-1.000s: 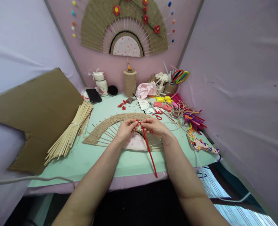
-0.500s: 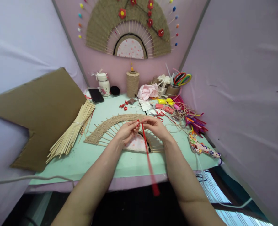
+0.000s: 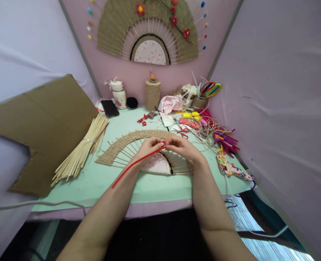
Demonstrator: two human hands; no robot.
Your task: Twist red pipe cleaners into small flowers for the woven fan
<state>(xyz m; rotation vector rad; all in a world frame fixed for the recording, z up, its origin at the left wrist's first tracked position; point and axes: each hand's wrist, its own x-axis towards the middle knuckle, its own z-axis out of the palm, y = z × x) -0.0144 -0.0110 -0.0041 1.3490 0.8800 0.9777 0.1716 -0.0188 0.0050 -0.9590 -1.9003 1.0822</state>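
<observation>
A red pipe cleaner [image 3: 134, 162] is pinched between both hands, its bent end at the fingertips and its long tail lying across my left forearm. My left hand [image 3: 150, 148] is closed on that bent end. My right hand [image 3: 182, 148] meets it from the right, thumb and fingertips pressed together on the same pipe cleaner. Both hands hover over a woven twine fan [image 3: 124, 145] with thin stick ribs and a white, pink-spotted half-circle [image 3: 158, 165] edged in black. Small red flower shapes [image 3: 143, 119] lie behind the fan.
To the left are a bundle of sticks [image 3: 81, 148] and a cardboard sheet [image 3: 54, 127]. A twine cone [image 3: 152, 96] and a bottle [image 3: 119, 96] stand at the back. Pipe cleaners [image 3: 227, 141] and a patterned glue gun [image 3: 232, 169] are at right. A finished fan [image 3: 111, 34] hangs on the wall.
The pipe cleaner's long tail has swung from hanging down between my arms to lying leftward over my left forearm. My hands have come closer together.
</observation>
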